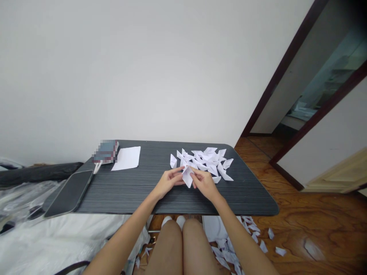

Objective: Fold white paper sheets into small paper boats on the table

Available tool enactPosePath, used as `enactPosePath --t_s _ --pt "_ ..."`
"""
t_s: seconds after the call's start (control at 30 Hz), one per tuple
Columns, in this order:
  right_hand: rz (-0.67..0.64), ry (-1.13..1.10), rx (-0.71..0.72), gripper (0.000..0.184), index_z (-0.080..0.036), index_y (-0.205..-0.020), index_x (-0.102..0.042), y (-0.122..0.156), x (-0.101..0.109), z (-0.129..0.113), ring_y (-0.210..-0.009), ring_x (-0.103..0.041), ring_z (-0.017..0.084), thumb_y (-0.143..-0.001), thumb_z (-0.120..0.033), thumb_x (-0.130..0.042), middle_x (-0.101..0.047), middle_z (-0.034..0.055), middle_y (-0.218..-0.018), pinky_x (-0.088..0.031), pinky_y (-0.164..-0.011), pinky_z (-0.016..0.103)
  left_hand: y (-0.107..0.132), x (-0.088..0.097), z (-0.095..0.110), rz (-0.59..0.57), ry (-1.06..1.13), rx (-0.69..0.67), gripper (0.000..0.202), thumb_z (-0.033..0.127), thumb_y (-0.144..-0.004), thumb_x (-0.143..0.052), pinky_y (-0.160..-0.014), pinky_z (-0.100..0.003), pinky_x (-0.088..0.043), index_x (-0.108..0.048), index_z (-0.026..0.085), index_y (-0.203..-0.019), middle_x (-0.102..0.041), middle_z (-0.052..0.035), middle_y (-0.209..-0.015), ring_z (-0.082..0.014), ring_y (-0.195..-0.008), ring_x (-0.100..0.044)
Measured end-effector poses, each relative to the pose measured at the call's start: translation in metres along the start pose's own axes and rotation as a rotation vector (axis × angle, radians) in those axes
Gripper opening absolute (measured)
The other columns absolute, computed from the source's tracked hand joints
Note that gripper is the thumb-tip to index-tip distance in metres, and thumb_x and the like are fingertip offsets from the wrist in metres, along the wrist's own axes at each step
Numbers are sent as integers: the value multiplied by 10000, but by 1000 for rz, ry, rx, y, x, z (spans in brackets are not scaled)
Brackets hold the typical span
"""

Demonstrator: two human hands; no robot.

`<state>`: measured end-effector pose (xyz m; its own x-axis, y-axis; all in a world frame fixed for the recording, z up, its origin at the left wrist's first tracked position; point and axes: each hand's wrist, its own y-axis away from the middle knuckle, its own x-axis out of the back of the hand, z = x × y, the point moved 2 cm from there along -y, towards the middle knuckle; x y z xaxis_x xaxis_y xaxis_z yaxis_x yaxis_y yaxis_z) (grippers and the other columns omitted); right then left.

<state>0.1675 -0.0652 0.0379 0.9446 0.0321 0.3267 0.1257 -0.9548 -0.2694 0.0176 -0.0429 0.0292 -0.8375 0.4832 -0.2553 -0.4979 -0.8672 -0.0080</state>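
A small piece of folded white paper (187, 177) is held between both hands, just above the front middle of the dark table (120, 194). My left hand (169, 181) pinches its upper left edge with thumb and fingers. On the other side, my right hand (204, 182) grips the paper's right edge, thumb on the face turned to me. Right behind the hands lies a loose heap of folded white paper pieces (212, 157), pointed at their ends. One folded piece (173, 161) lies a little apart at the heap's left.
Flat white sheets (126, 158) lie at the back left, beside a blurred-out packet (105, 152). A dark tablet-like device (70, 193) rests at the left edge, with a white cable (98, 167) near it. More folded papers (229, 254) are scattered on the wooden floor (312, 225).
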Motion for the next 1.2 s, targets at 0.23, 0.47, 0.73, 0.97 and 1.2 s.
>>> enactPosePath --t_s 0.23,0.47,0.73,0.97,1.2 --pt "171 387 79 199 -152 -736 -648 -5 -10 -5 -502 -505 133 -746 -208 -457 -584 25 -556 -359 -506 226 0 -7 -7 81 -395 -198 463 284 -705 -574 -754 -325 -485 -513 94 -1123 -641 -92 -905 -190 -782 -614" --pt "92 260 72 310 -173 -990 -616 -5 -15 3 -596 -564 149 -760 -163 -407 -639 65 -778 -431 -610 271 -5 -6 -13 256 -611 -267 383 177 -732 -474 -648 -269 -502 -524 109 -1106 -657 -75 -873 -170 -713 -623" --pt "-126 -222 42 337 -208 -1086 -553 9 -5 9 -462 -511 40 -796 -288 -402 -522 65 -953 -400 -422 199 -4 1 -7 108 -251 -92 517 198 -681 -568 -764 -333 -458 -458 84 -1173 -652 -101 -925 -198 -825 -601" --pt "-96 -197 74 291 -214 -1012 -599 12 -6 17 -483 -521 49 -794 -251 -411 -541 66 -986 -426 -459 220 5 0 -4 25 134 146 575 240 -706 -576 -798 -358 -445 -380 106 -1230 -649 -114 -909 -183 -818 -614" --pt "-125 -228 9 265 -187 -944 -635 17 -8 13 -478 -533 55 -758 -251 -458 -558 81 -975 -391 -427 209 2 8 -15 91 -82 137 631 277 -616 -680 -652 -288 -473 -444 91 -1171 -673 -79 -760 -168 -672 -619"
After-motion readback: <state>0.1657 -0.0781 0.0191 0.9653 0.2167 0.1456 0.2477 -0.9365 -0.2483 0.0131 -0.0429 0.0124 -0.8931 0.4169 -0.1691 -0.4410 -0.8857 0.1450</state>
